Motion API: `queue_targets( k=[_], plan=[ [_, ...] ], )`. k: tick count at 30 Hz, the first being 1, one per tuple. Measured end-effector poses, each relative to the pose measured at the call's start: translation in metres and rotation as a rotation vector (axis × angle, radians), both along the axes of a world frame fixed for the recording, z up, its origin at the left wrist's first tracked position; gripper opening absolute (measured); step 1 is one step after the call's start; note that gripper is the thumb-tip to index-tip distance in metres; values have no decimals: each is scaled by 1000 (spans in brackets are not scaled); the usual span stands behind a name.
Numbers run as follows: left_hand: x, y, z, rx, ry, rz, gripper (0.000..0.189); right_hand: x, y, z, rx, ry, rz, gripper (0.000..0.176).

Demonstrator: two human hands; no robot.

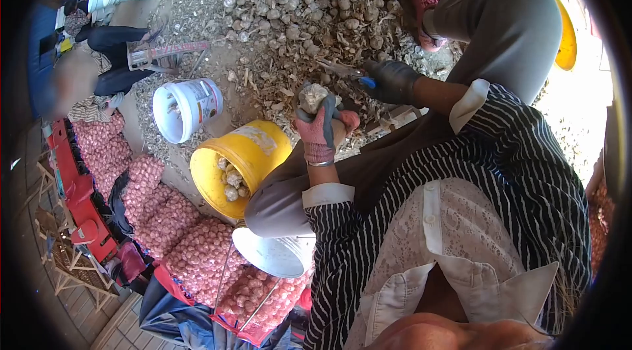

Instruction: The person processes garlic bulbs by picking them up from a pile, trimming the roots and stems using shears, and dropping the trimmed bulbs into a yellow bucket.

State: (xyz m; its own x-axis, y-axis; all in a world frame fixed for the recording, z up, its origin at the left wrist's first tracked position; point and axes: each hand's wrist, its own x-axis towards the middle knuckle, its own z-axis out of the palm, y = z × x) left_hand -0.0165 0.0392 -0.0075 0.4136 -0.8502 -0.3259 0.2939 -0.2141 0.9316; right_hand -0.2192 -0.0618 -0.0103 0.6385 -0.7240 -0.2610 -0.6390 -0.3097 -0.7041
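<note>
I classify this site as a farm-produce work area for garlic; I cannot tell whether it is a yard or an open shed. Indicators: a large heap of garlic [309, 4] lies directly on the ground, amid loose dry husks [280, 80]. A yellow bucket [271, 152] contains bulbs. Filled net sacks [197, 251] stand in a row. A second person [108, 37] sits near a white bucket [205, 100].

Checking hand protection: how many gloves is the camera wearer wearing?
2: a pink-and-grey glove on the left hand, which holds garlic, and a dark glove on the right hand, which holds blue-handled clippers. Both show.
</note>
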Motion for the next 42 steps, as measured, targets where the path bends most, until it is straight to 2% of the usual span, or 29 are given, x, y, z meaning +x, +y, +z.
queue_targets(
  k=[1,2,4,8,10,11,13,14,16,17,18,20,21,22,24,26,28,30,31,33,35,37,39,40,41,42],
  plan=[
    [5,1,-7,34,-126,9,48,-2,-3,2,9,-39,12,36],
    [7,1,-14,31,-124,12,48,-3,-5,4,6,-37,16,36],
    [7,-1,-15,-70,-660,-98,55,1,-8,9,-247,-53,97,31],
    [5,0,-20,53,-674,-139,59,8,-6,15,-438,82,135,33],
    [3,2,-12,254,-564,-213,57,8,-14,16,-208,195,290,35],
    [4,2,-20,251,-564,-216,57,8,-15,14,-210,197,287,35],
    [7,1,-39,166,-290,-119,50,11,-16,1,-1,136,197,32],
    [6,1,-37,162,-296,-124,50,13,-17,-12,-6,131,191,32],
    [-5,-11,-7,1,-63,-90,47,14,-22,-44,154,246,0,31],
    [-9,-16,11,41,-56,-39,41,13,-22,-40,154,244,5,31],
    [-3,-12,6,44,-60,-28,41,11,-22,-30,195,204,11,33],
    [17,-2,-22,-114,367,79,28,15,-17,-20,223,164,26,36],
    [34,2,-36,-269,733,-36,22,17,-10,-17,293,76,-16,39],
    [33,-2,-30,-277,731,-36,22,17,-3,-15,365,-11,-59,43],
    [30,-9,-19,-479,892,-23,28,15,7,-13,414,-76,-45,45],
    [26,-12,-9,-461,881,3,31,14,18,-11,528,-208,-27,51],
    [18,-14,-5,-385,906,28,30,15,22,1,515,-219,-69,53],
    [11,-13,-10,-285,841,30,29,19,23,-8,415,-369,6,52],
    [9,-12,-14,-188,768,37,28,20,21,-11,413,-367,5,52],
    [8,-9,-17,-182,692,-7,26,23,18,-15,597,-356,-19,48],
    [9,-5,-15,-174,616,-52,24,23,23,-10,596,-335,-30,46],
    [12,-4,-7,-259,795,44,23,23,23,-13,589,-310,-36,44],
    [22,0,13,-434,737,116,26,29,26,-28,733,-297,-141,42],
    [31,0,30,-659,847,143,35,30,24,-21,735,-298,-140,42],
    [44,2,45,-887,950,173,45,31,20,-6,924,-325,-323,40],
    [61,17,56,-995,1016,375,52,32,16,4,1108,-347,-511,39]
  ],
)
